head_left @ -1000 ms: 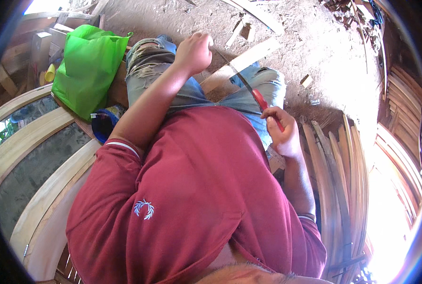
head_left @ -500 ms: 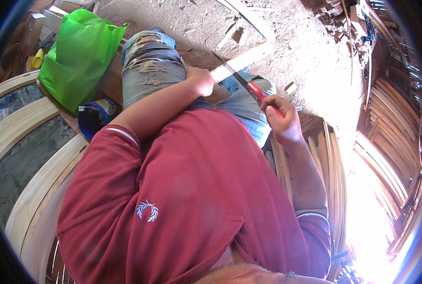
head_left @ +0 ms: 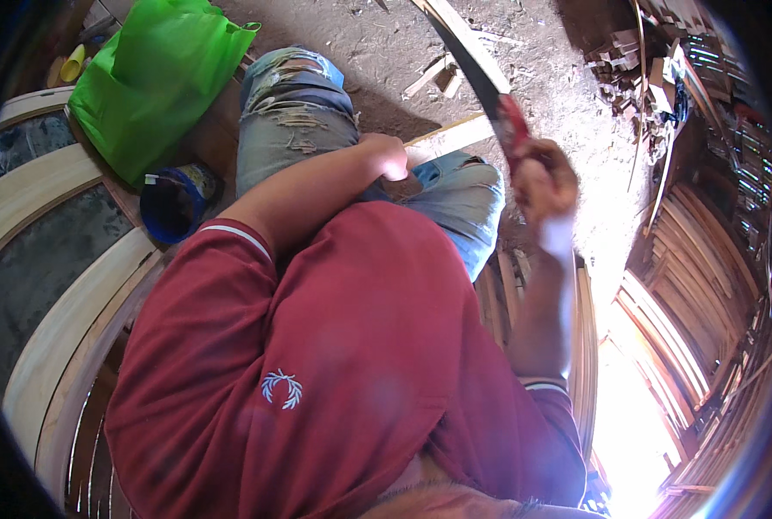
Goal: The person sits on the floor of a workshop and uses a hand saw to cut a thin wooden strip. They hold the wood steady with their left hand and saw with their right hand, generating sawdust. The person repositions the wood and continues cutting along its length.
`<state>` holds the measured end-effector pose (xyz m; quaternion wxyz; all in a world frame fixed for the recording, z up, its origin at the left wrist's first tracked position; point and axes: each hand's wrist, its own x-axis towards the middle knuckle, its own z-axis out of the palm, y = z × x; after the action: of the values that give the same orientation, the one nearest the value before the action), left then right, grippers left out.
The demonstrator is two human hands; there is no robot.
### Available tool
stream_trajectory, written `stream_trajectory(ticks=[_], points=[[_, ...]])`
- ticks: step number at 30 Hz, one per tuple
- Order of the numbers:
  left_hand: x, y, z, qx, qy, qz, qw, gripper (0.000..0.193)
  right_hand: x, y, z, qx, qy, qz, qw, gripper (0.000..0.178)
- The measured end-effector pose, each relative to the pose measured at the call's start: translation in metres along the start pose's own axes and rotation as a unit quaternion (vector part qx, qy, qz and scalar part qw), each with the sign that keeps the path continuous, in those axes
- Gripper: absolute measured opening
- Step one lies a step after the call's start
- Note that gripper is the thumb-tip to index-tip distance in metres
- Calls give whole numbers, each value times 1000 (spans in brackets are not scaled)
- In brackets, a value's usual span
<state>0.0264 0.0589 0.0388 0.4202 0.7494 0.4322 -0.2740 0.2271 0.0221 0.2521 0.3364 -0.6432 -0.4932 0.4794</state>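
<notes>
My left hand (head_left: 384, 157) is closed round the near end of a pale wooden strip (head_left: 455, 138), which reaches out to the right over my knee; the fingers are partly hidden. My right hand (head_left: 545, 182), smeared by motion, is closed on the red handle of a long dark-bladed tool (head_left: 477, 73). Its tapering blade points away from me and up to the left. The blade is above the far end of the strip; whether it touches is hard to tell. Teeth on the blade cannot be made out.
At the left, a green bag (head_left: 157, 82) stands by a blue bucket (head_left: 176, 203) and pale curved wooden frames (head_left: 44, 320). Wood offcuts (head_left: 434, 76) lie on the dirt floor ahead. More scraps (head_left: 624, 69) and stacked wooden strips (head_left: 706, 251) are on the right.
My right hand has moved right and away from me, swinging the blade from beside the strip to farther out. The left hand still holds the strip.
</notes>
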Motion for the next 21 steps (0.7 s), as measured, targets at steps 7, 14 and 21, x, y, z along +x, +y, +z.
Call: stream_trajectory(ticks=[7,14,21], points=[[10,3,2,82,-60,28,994,47,43,128,63,38,-37,90,995,12],[9,1,0,95,-69,28,993,48,46,132,65,69,-68,125,987,8],[2,6,0,76,-41,22,996,45,41,141,64,50,-70,114,990,8]])
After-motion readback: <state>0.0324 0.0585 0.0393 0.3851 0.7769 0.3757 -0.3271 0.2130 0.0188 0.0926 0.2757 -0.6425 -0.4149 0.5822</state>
